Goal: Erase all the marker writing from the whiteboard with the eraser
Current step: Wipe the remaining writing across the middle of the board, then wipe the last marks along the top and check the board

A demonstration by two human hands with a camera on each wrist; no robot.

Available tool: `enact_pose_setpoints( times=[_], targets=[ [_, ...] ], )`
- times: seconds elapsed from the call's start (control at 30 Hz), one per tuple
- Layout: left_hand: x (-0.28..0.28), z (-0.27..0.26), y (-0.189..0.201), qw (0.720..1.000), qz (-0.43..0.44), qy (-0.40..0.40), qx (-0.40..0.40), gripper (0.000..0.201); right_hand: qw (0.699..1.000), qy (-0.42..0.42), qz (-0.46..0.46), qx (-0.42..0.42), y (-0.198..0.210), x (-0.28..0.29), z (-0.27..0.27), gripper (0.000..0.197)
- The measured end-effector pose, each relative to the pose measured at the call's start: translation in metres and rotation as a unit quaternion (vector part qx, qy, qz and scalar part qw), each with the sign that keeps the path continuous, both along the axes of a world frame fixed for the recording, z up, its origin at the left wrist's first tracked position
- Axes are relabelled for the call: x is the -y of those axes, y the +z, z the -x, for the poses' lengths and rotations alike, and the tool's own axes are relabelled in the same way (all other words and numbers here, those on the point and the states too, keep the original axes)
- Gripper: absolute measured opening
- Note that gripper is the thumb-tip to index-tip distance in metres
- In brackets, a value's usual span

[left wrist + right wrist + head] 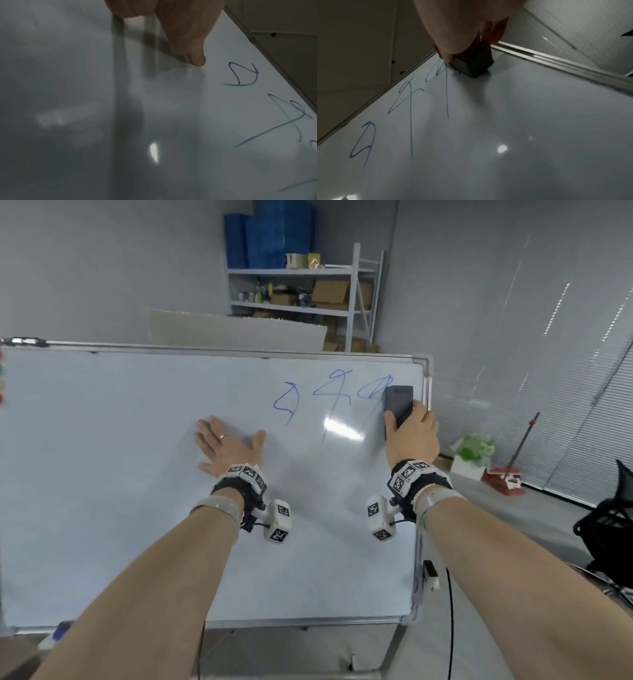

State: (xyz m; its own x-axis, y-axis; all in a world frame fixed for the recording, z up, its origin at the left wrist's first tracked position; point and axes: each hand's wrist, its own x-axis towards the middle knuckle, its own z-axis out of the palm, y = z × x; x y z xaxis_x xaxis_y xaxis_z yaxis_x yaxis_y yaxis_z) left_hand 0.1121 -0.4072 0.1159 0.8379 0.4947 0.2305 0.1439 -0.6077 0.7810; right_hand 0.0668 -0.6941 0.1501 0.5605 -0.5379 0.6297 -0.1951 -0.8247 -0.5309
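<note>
The whiteboard [137, 474] fills the lower left of the head view, with three blue marker scribbles [337, 392] near its top right corner. My right hand [411, 433] grips the dark grey eraser [398, 404] and holds it flat against the board at the right edge of the rightmost scribble. In the right wrist view the eraser [471, 66] sits on the board beside the scribbles [411, 108], close to the frame. My left hand [227, 445] lies flat on the board with fingers spread, left of the writing. In the left wrist view its thumb [195, 59] touches the board near the leftmost scribble [243, 75].
A metal frame [426, 385] borders the board; coloured magnets [1, 381] sit at its left edge. Behind stand a shelf unit [301, 292] with boxes and blue crates. To the right are window blinds [548, 371], a red dustpan [503, 479] and a black chair [609, 529].
</note>
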Motion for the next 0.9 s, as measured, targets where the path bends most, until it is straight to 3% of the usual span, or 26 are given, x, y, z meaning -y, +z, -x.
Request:
enact_pose_setpoints(
  times=[0.33,0.57,0.73,0.9],
  targets=[
    [0.013,-0.01,0.014,0.999,0.025,0.044,0.015,0.094,0.988,0.144,0.045,0.043,0.003,-0.059,-0.029,0.056],
    [-0.004,-0.017,0.019,0.996,-0.001,0.046,0.073,0.071,0.929,0.32,0.186,0.023,-0.007,-0.126,-0.047,0.059],
    [-0.038,-0.023,0.019,0.996,-0.021,0.046,0.079,0.068,0.93,0.299,0.212,0.034,0.003,-0.149,-0.059,0.058],
    [-0.037,-0.034,0.033,0.993,-0.05,0.035,0.1,0.069,0.966,0.216,0.139,0.042,0.034,-0.141,-0.071,0.058]
  ],
)
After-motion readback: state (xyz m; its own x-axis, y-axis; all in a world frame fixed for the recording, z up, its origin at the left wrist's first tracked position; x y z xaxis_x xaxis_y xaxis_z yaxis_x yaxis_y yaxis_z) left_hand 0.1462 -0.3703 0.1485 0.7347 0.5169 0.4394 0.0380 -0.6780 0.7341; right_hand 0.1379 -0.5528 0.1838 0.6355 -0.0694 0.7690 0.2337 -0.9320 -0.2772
